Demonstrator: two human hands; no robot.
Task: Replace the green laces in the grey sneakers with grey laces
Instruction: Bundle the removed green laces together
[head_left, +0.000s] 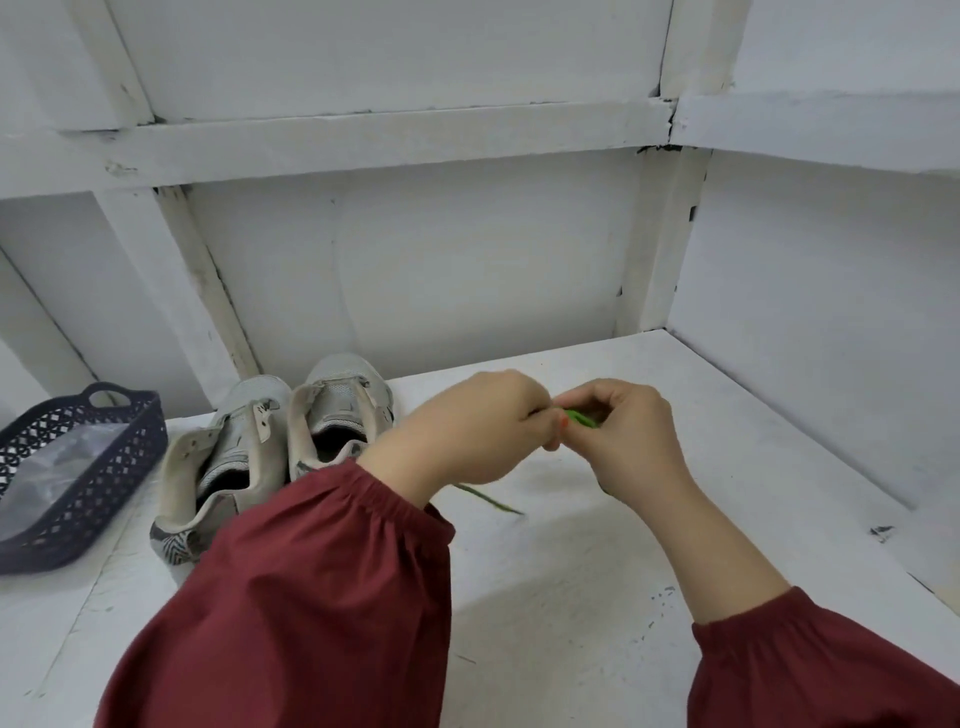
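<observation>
Hands together right of centre frame, fingertips touching. Left hand (483, 423) and right hand (626, 436) both have fingers curled in, pinching the lace (581, 418) where they meet. The lace is green. Only a short bright bit shows between the right thumb and fingers; how it's bunched inside the grip, cannot tell. A thin loose end of it runs out below the left hand, down and right, tip on the shelf (571, 597) just under the hands. The hands themselves are off the shelf, shadow beneath them.

Sleeves (322, 571): maroon, elastic cuffs. Both forearms enter from the bottom edge. The left one fills lower centre, the right one the lower right corner.

Sneakers (249, 431): grey-white pair, left of centre, side by side and touching. Toes point at the back wall, heels toward the camera. Eyelet flaps are spread open, tongues loose. The left sleeve covers the near end of the right-hand shoe. The pair sits just left of the left wrist, apart from the lace.

Basket (130, 457): dark blue, perforated plastic, handle cutout at the far end. It sits at the far left edge of the frame, near the sneakers, not touching. Clear bag (62, 467) inside it, contents not readable.

Shelf is white and scuffed, with black chips toward the lower right. White wall (467, 260) and framing fill the upper half.
</observation>
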